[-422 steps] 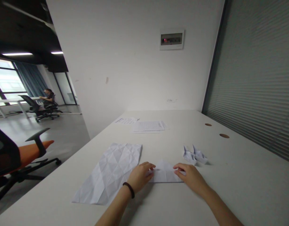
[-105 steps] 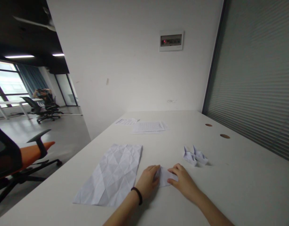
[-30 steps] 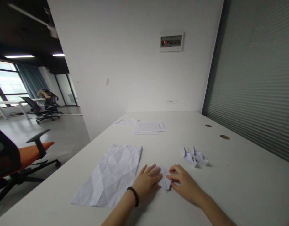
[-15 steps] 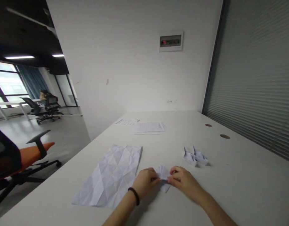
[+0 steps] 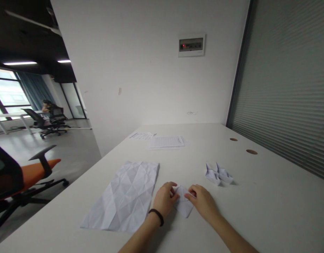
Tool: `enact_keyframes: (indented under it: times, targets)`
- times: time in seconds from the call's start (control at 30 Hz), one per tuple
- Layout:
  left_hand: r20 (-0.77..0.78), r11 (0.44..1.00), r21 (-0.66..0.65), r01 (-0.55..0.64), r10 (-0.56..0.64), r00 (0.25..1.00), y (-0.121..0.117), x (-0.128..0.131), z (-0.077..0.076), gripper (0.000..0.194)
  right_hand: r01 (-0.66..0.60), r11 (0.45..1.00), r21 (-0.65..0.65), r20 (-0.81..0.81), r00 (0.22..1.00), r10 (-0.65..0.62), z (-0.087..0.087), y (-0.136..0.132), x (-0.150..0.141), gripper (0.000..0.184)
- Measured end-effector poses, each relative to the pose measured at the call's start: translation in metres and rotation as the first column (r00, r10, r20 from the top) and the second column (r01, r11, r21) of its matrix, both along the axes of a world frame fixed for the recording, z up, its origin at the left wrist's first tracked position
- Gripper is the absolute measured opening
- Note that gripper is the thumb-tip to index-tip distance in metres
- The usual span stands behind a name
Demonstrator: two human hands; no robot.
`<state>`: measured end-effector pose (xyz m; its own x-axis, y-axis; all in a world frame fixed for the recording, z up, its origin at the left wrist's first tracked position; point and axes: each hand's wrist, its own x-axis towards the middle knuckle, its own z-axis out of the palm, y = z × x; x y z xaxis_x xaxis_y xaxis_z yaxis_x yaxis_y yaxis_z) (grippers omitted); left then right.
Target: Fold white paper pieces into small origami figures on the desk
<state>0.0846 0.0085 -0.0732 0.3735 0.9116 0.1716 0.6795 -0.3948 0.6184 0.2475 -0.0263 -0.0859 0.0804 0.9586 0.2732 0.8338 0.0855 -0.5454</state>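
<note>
A small folded piece of white paper (image 5: 183, 205) lies on the white table (image 5: 257, 211) right in front of me. My left hand (image 5: 163, 199), with a black band on its wrist, pinches the paper's left upper edge with curled fingers. My right hand (image 5: 202, 201) pinches its right upper edge. The two hands almost touch over the paper, and its lower point shows between them.
A large creased white sheet (image 5: 125, 195) lies to the left of my hands. A finished folded paper figure (image 5: 219, 174) sits to the right. Printed pages (image 5: 166, 142) lie farther back. An orange office chair (image 5: 22, 175) stands left of the table. A person sits far off.
Over the last seconds the flat folded paper has been folded smaller. Both hands have drawn closer together, and the paper now points toward me between them.
</note>
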Motion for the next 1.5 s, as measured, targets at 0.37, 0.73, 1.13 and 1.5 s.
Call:
enact_keyframes:
  times: [0.37, 0.73, 1.13, 1.5]
  targets:
    - [0.056, 0.982, 0.000, 0.187, -0.187, 0.981, -0.001, 0.000, -0.012, 0.052, -0.159, 0.987, -0.003, -0.226, 0.962, 0.154, 0.001, -0.003, 0.003, 0.022]
    - [0.600, 0.987, -0.062, 0.148, -0.082, 0.796, 0.001, -0.001, 0.005, 0.026, -0.194, 0.971, 0.139, -0.810, 0.542, 0.224, 0.000, 0.001, -0.003, 0.043]
    - [0.398, 0.971, 0.205, 0.123, -0.198, 0.896, -0.010, -0.003, 0.015, 0.029, 0.026, 0.945, 0.326, -0.318, 0.944, 0.084, 0.014, -0.011, 0.004, 0.019]
    - [-0.145, 0.861, 0.189, 0.473, -0.452, 0.880, -0.020, -0.003, 0.021, 0.014, -0.249, 0.968, 0.007, 0.250, 0.938, 0.240, 0.015, -0.020, -0.010, 0.040]
